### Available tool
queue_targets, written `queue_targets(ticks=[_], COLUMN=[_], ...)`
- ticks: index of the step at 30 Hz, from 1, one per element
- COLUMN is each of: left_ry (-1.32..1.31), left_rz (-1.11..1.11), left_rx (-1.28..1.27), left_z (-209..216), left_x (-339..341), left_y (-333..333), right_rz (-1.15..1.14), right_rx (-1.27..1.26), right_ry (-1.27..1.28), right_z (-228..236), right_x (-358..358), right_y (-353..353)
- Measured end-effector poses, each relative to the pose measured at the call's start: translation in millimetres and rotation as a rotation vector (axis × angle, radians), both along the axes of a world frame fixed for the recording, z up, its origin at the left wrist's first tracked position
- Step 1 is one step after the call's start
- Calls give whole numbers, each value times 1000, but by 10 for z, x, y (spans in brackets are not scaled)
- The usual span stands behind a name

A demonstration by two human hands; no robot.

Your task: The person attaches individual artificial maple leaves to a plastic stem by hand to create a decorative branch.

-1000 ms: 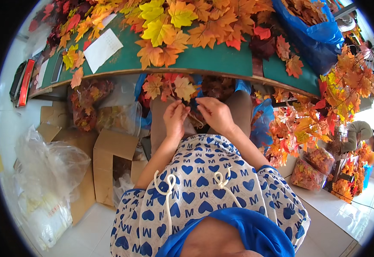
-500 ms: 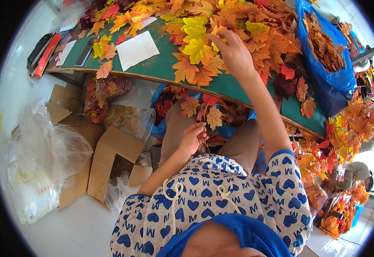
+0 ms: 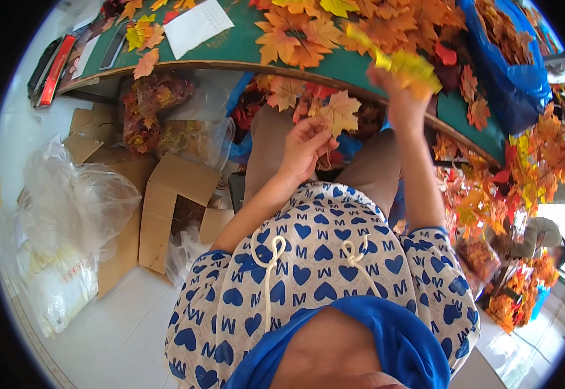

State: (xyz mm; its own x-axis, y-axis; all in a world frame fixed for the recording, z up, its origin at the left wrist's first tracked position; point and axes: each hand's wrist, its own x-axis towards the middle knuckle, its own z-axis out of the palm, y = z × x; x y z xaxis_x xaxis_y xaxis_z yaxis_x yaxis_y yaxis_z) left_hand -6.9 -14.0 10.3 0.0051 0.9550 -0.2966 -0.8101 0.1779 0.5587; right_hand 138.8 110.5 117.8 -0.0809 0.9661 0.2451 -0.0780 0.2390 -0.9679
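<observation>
Head view: a bunch of leaves (image 3: 341, 115) is pinched between thumb and fingers of the left hand (image 3: 305, 146), on the near side of the green worktop (image 3: 247, 29); blurred yellow leaves (image 3: 415, 72) are grasped by the right hand (image 3: 402, 97) at the worktop's front edge, near scattered orange leaves (image 3: 302, 44).

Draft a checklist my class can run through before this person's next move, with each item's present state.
1. Left hand holding the bunch with the pale orange, lobed leaf: ok.
2. Right hand holding yellow lobed foliage: ok.
3. Number of yellow pieces held: cannot tell, blurred.
4. Hands close together: not ok, well apart.
5. White rectangular paper sheet uncovered on the green tabletop: ok.
</observation>
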Motion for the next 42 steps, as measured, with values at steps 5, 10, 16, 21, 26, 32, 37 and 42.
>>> queue_targets(ticks=[5, 10, 16, 21, 26, 32, 37, 42], left_ry=[108, 102, 182, 189, 192, 228, 253, 232], left_rz=[20, 30, 30, 9, 9, 4, 0, -7], left_rx=[120, 197, 138, 133, 116, 125, 125, 98], left_z=[277, 335, 322, 293, 257, 237, 234, 156], left_x=[179, 269, 268, 247, 232, 200, 182, 157], left_y=[5, -25, -34, -8, 4, 39, 54, 59], right_rz=[55, 112, 145, 126, 139, 107, 131, 136], right_rx=[-566, -633, -687, -662, -646, -659, -655, -605], right_ry=[446, 577, 574, 582, 530, 541, 521, 502], right_z=[-609, -732, -807, -836, -856, -875, -883, -999], right_x=[23, 46, 82, 51, 56, 24, 4, -12], right_y=[-875, -1037, -1004, -1018, -1009, -986, -978, -997])
